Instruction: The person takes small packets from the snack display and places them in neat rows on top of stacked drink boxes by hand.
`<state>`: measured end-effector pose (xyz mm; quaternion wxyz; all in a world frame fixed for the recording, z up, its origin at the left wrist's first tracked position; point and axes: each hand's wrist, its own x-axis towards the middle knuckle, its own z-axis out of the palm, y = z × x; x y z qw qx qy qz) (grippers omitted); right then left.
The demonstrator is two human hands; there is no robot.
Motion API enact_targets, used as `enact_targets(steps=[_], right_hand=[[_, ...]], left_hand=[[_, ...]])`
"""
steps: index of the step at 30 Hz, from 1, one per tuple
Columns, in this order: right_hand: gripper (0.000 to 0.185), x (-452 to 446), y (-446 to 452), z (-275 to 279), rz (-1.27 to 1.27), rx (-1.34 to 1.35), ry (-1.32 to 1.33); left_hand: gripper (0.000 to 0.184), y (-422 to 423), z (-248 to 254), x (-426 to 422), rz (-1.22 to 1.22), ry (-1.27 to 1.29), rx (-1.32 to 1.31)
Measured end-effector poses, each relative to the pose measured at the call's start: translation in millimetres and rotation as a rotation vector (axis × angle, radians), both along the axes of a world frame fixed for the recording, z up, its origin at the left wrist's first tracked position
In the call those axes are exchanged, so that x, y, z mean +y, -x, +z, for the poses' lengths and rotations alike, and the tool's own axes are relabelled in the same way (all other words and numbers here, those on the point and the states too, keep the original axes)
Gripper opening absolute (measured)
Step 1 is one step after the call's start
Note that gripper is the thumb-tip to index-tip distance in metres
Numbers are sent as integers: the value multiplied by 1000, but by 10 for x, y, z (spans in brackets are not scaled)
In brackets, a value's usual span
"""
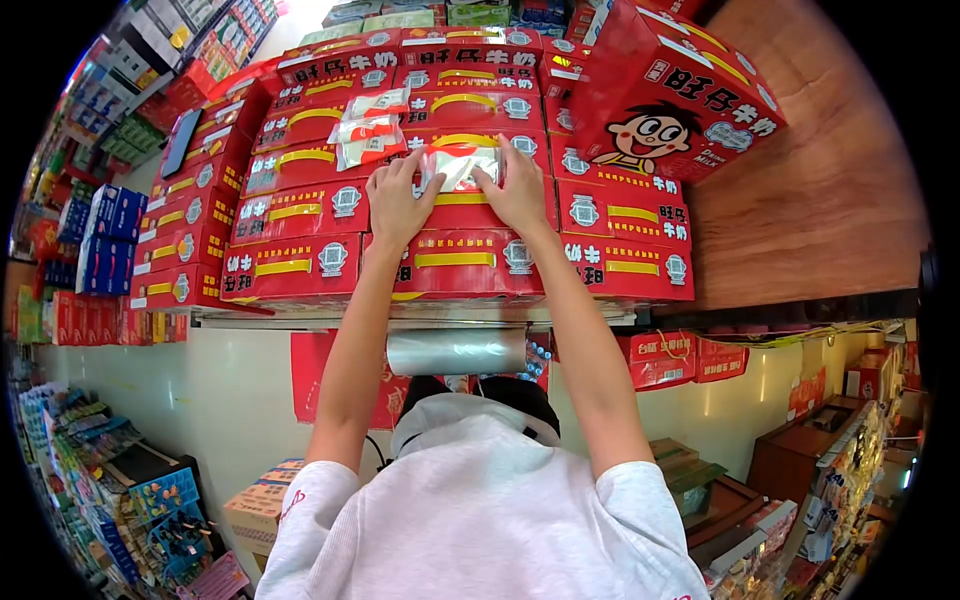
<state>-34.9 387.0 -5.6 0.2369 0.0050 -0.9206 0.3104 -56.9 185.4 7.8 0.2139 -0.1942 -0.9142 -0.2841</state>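
Observation:
A small clear packet with white and red contents (pixel 462 168) lies between my hands, over the red milk cartons. My left hand (pixel 402 198) holds its left edge with thumb and fingers. On the opposite edge, my right hand (pixel 515 190) grips the packet, thumb bent inward over the front. What exactly is in the packet I cannot make out. Two similar packets, a nearer one (pixel 369 142) and a farther one (pixel 378 104), lie on the cartons beyond my left hand. Under my wrists is a red milk carton with a yellow handle (pixel 455 260).
A larger milk carton with a cartoon face (pixel 668 110) stands at the right, by a brown wooden surface (pixel 800 215). A dark phone-like slab (pixel 180 142) rests on cartons at left. Below the table edge hangs a plastic roll (pixel 455 351). Stocked shelves line both sides.

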Motion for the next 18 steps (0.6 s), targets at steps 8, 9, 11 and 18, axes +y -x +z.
enact_targets(steps=[8,9,11,18], right_hand=[[62,-4,-47,102,-5,1,69],[61,-4,-39,92,-10,8,62],[60,6,-16,90,6,55,128],[38,-20,-96,88,13,27,633]], left_hand=[[47,0,16,16,-60,-97,-143],[47,15,-8,17,-61,-108,-128],[44,31,-47,1,-54,-99,-143],[29,-17,50,0,-89,-184,-138]])
